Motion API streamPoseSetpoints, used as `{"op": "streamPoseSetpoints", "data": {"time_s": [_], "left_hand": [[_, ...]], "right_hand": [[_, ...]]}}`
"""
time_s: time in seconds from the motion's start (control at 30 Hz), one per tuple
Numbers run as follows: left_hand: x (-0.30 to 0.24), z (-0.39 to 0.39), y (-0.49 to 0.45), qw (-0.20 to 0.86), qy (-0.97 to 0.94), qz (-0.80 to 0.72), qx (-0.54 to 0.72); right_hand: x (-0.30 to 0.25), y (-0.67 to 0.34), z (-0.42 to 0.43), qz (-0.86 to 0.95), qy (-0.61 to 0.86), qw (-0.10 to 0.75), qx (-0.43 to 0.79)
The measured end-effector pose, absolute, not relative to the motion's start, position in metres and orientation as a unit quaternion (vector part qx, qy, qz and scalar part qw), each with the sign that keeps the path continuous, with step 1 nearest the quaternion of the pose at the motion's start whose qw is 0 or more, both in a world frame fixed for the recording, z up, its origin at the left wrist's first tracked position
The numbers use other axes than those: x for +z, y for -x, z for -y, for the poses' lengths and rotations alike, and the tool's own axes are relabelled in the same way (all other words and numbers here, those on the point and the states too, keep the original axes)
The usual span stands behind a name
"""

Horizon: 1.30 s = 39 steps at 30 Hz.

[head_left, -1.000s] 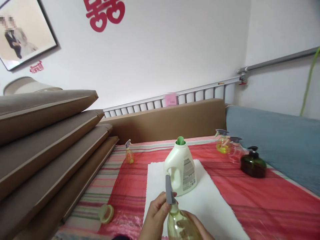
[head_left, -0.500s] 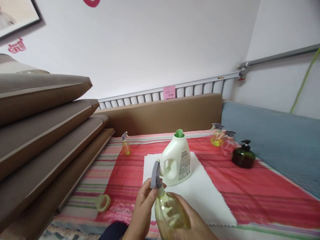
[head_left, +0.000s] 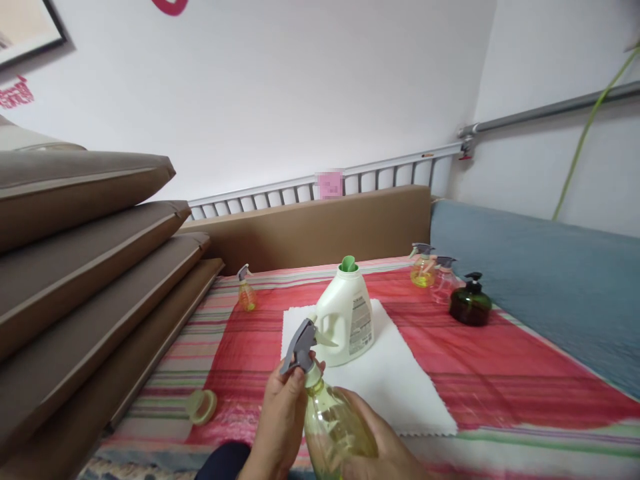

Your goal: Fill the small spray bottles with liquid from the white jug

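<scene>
I hold a clear round spray bottle [head_left: 334,427] of yellowish liquid low in the middle of the view. My left hand [head_left: 278,427] pinches its grey trigger head [head_left: 299,347] at the neck. My right hand [head_left: 385,448] wraps round the bottle's belly from the right. Just beyond stands a white detergent jug [head_left: 345,316] with an open green spout, on a white cloth [head_left: 395,373] spread over the red striped cover.
Stacked brown cushions [head_left: 85,267] fill the left. A small orange spray bottle [head_left: 245,291] stands at the back left, two spray bottles [head_left: 431,269] and a dark pump bottle [head_left: 470,304] at the back right. A pale green cap [head_left: 202,407] lies front left. A blue mattress [head_left: 540,280] lies right.
The grey trigger head has turned from pointing away to pointing left under my left hand. The view has tipped down and shifted right.
</scene>
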<state>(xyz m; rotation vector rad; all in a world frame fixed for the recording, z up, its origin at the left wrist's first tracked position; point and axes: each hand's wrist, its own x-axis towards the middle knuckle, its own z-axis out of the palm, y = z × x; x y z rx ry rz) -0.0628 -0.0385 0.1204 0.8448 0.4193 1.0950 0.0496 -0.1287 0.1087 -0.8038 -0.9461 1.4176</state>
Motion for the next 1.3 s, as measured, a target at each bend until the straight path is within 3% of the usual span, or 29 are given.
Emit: {"op": "streamPoseSetpoints", "data": {"time_s": [0.3,0.73,1.0,1.1,1.3], "left_hand": [[0.114,0.047,0.058,0.728,-0.383,-0.269,0.501],[0.122,0.050,0.058,0.574,-0.541,-0.347,0.508],[0.116,0.044,0.054,0.679,-0.419,-0.287,0.531],[0.113,0.043,0.054,0.689,-0.414,-0.280,0.525],[0.127,0.044,0.053,0.752,-0.396,-0.229,0.475]], "right_hand": [[0.091,-0.055,0.126,0.435,0.458,0.593,0.498],[0.088,-0.056,0.127,0.449,0.626,0.528,0.358],[0.100,-0.050,0.131,0.477,0.690,0.479,0.258],[0.099,-0.053,0.130,0.467,0.666,0.496,0.304],[0.084,-0.067,0.129,0.415,0.474,0.568,0.530]]}}
